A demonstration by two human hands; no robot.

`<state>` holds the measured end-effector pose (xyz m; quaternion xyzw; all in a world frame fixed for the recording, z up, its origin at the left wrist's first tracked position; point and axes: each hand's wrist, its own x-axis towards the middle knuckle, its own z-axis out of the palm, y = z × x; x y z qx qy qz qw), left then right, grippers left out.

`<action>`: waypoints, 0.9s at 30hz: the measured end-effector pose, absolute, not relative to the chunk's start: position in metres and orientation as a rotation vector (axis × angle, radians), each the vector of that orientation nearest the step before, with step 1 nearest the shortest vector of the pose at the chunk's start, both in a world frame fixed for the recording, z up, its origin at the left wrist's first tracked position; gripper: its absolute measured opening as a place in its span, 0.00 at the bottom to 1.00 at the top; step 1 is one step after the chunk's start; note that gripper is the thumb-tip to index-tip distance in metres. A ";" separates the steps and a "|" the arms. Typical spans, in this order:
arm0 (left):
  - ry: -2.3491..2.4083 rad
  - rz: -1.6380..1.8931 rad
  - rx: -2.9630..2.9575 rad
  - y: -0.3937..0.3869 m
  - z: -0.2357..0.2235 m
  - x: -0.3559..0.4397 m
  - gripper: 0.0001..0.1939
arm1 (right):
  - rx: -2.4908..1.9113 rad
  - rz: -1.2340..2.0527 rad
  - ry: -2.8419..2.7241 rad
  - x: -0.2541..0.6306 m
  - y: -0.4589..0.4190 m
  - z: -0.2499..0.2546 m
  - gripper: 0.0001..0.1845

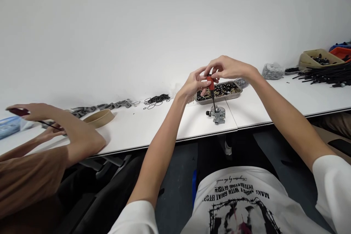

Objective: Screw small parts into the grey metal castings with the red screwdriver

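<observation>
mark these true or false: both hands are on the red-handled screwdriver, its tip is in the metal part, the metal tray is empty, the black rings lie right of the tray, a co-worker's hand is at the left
1. Both the left hand and the right hand are on the red-handled screwdriver: true.
2. Its tip goes down into the grey metal part on the white table: true.
3. The metal tray is empty: false, it holds many small black and brass-coloured pieces.
4. The black rings lie right of the tray: false, they lie to its left.
5. A co-worker's hand is at the left edge: true, with a brown sleeve below it.
</observation>
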<state>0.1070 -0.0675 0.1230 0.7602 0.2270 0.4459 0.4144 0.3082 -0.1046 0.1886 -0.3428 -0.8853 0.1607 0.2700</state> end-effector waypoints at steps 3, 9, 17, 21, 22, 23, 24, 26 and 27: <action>0.559 1.087 1.901 -0.067 0.121 0.106 0.31 | -1.016 0.376 -2.355 0.308 -0.102 0.187 0.10; 0.547 1.072 1.914 -0.070 0.119 0.114 0.28 | -0.978 0.334 -2.319 0.305 -0.102 0.183 0.12; 0.563 0.980 1.876 -0.069 0.116 0.115 0.33 | -1.174 0.221 -2.261 0.304 -0.099 0.181 0.20; 0.627 1.091 1.830 -0.062 0.112 0.113 0.31 | -1.278 0.205 -2.176 0.302 -0.102 0.158 0.29; 0.643 1.144 1.797 -0.059 0.110 0.107 0.30 | -1.274 0.254 -2.202 0.305 -0.103 0.148 0.29; 0.661 1.204 1.752 -0.055 0.108 0.099 0.29 | -1.258 0.311 -2.243 0.307 -0.106 0.136 0.29; 0.678 1.269 1.698 -0.051 0.105 0.089 0.27 | -1.227 0.373 -2.302 0.309 -0.108 0.122 0.28; 0.720 1.389 1.571 -0.044 0.095 0.067 0.22 | -1.142 0.459 -2.421 0.311 -0.114 0.090 0.25; 0.746 1.435 1.503 -0.042 0.087 0.057 0.20 | -1.125 0.471 -2.457 0.310 -0.117 0.075 0.24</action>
